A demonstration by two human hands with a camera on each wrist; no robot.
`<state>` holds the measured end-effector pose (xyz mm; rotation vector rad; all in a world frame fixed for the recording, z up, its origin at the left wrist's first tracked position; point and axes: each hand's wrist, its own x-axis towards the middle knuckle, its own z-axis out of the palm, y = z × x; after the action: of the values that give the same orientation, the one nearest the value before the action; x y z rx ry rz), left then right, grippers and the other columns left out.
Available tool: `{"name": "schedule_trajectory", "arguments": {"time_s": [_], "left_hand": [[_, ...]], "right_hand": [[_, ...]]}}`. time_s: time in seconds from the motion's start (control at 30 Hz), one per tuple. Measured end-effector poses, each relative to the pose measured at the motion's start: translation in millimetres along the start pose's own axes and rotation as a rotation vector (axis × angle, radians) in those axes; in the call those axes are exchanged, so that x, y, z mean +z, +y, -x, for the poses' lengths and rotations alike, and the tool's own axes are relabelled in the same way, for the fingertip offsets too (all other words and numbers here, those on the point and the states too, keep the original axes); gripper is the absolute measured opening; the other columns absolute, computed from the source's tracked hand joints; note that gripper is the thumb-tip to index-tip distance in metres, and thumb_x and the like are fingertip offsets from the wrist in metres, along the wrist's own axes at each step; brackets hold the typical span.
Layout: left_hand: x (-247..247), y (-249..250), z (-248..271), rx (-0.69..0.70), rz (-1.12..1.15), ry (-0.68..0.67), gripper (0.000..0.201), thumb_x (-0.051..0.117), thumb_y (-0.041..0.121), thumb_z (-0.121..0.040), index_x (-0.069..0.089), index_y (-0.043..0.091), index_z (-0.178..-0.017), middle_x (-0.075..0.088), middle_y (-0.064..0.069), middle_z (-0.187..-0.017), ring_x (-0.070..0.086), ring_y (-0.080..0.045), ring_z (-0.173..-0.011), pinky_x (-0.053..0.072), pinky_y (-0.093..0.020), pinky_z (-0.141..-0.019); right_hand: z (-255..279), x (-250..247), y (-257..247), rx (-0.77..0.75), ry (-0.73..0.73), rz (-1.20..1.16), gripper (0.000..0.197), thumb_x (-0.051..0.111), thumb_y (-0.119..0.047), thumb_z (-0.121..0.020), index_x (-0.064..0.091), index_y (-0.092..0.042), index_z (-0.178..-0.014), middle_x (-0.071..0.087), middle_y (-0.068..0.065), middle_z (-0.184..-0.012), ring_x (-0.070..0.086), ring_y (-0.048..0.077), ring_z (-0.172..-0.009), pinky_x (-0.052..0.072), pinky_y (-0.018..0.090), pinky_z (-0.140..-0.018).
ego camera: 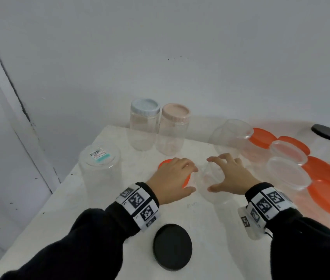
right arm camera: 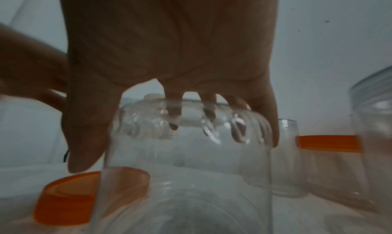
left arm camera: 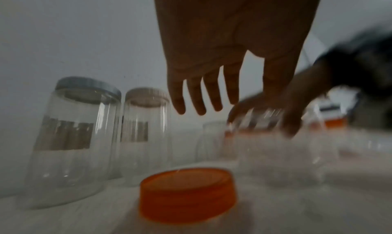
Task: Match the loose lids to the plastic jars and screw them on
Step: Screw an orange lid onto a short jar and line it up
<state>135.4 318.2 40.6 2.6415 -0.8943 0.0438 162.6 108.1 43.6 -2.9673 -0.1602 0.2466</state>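
On the white table an orange lid point(ego camera: 165, 163) point(left arm camera: 186, 194) point(right arm camera: 67, 199) lies flat, mostly covered in the head view by my left hand point(ego camera: 194, 179) point(left arm camera: 212, 86). That hand hovers just above the lid with straight fingers and holds nothing. Immediately to the right stands an open clear jar point(ego camera: 204, 182) point(right arm camera: 186, 170). My right hand point(ego camera: 210, 174) point(right arm camera: 148, 133) arches over its mouth, the fingers curled on the far rim and the thumb at the near side. A black lid point(ego camera: 172, 246) lies near the front edge.
Two tall jars at the back carry a pale blue lid point(ego camera: 145, 107) and a pink lid point(ego camera: 176, 113). An upturned clear jar point(ego camera: 99, 158) with a barcode sticker stands at the left. Open jars and several orange lids point(ego camera: 321, 168) crowd the right, with black lids point(ego camera: 325, 131) beyond.
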Motion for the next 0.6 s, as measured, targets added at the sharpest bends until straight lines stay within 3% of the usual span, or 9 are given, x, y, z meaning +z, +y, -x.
{"name": "schedule_trajectory", "arguments": {"time_s": [0.2,0.37,0.5,0.6], "left_hand": [[29.8,-16.0,-50.4,-0.111,-0.243,-0.264,0.074,0.060,0.051,-0.082,0.027,0.024,-0.143,0.014,-0.001,-0.154,0.014,-0.026,-0.140,0.023,-0.047,-0.109],[46.8,-32.4,-61.2,-0.281,-0.315,-0.402,0.087,0.063,0.056,-0.078,0.013,0.034,-0.146,-0.003,-0.003,-0.157,0.001,-0.037,-0.141,0.016,-0.062,-0.107],[47.3,-36.9,-61.3,-0.339,-0.260,-0.428,0.091,0.066,0.053,-0.075,0.009,0.040,-0.145,-0.001,-0.005,-0.156,0.009,-0.039,-0.138,0.026,-0.059,-0.104],[44.4,-35.3,-63.7,-0.358,-0.201,-0.431,0.090,0.069,0.049,-0.075,0.013,0.040,-0.144,0.004,-0.007,-0.154,0.016,-0.038,-0.135,0.032,-0.054,-0.103]], "right_hand": [[40.7,-2.2,26.0,-0.052,0.112,-0.120,0.098,0.087,-0.043,-0.053,0.029,-0.028,-0.132,0.019,0.000,-0.136,0.034,0.024,-0.120,0.047,0.040,-0.093],[67.8,4.1,45.7,-0.050,0.216,-0.301,0.091,0.086,-0.031,-0.059,0.027,-0.019,-0.127,0.018,-0.003,-0.126,0.041,0.023,-0.112,0.040,0.026,-0.091],[83.9,6.0,53.3,-0.052,0.256,-0.418,0.089,0.084,-0.034,-0.063,0.032,-0.031,-0.135,0.022,-0.004,-0.131,0.036,0.011,-0.110,0.030,0.019,-0.091],[91.6,8.0,55.5,-0.027,0.284,-0.467,0.089,0.084,-0.036,-0.062,0.034,-0.025,-0.135,0.027,-0.007,-0.127,0.036,0.006,-0.107,0.030,0.016,-0.087]]}}
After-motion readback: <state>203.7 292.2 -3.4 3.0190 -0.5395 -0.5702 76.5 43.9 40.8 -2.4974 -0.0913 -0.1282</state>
